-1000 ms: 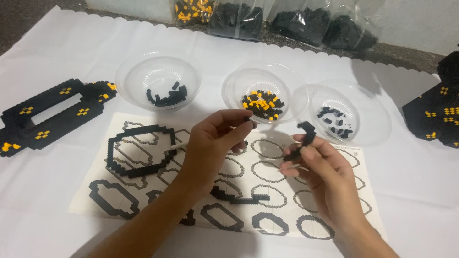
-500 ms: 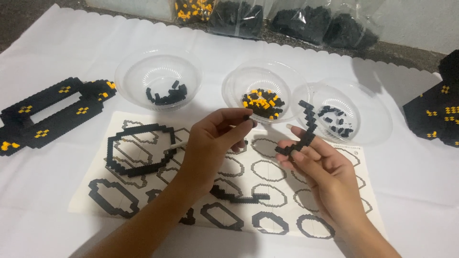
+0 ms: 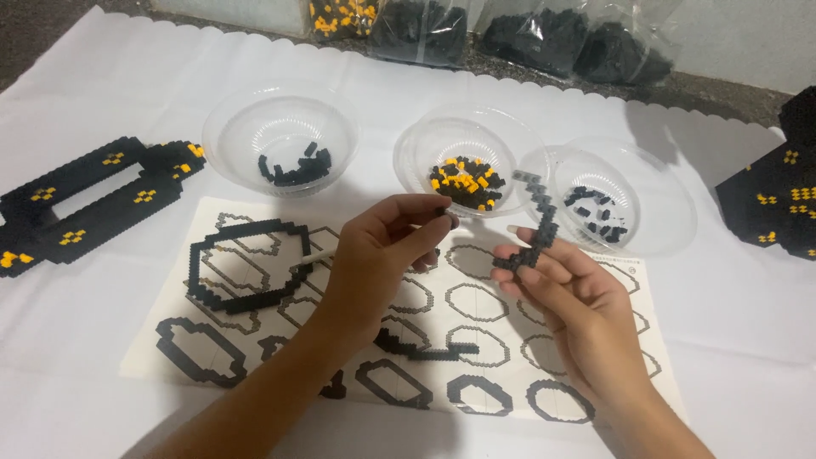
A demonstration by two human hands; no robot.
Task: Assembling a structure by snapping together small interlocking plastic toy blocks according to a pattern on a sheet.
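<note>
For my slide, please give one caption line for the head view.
Right hand holds a curved black brick strip; left hand pinches a small black brick above the template sheet.

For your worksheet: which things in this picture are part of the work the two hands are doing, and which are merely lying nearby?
In use:
- left hand, pinching a small black brick
- right hand, holding a black brick strip
- pattern sheet beneath both hands

Lying about:
- three clear bowls of bricks
- bagged bricks
- finished black-and-yellow piece
</note>
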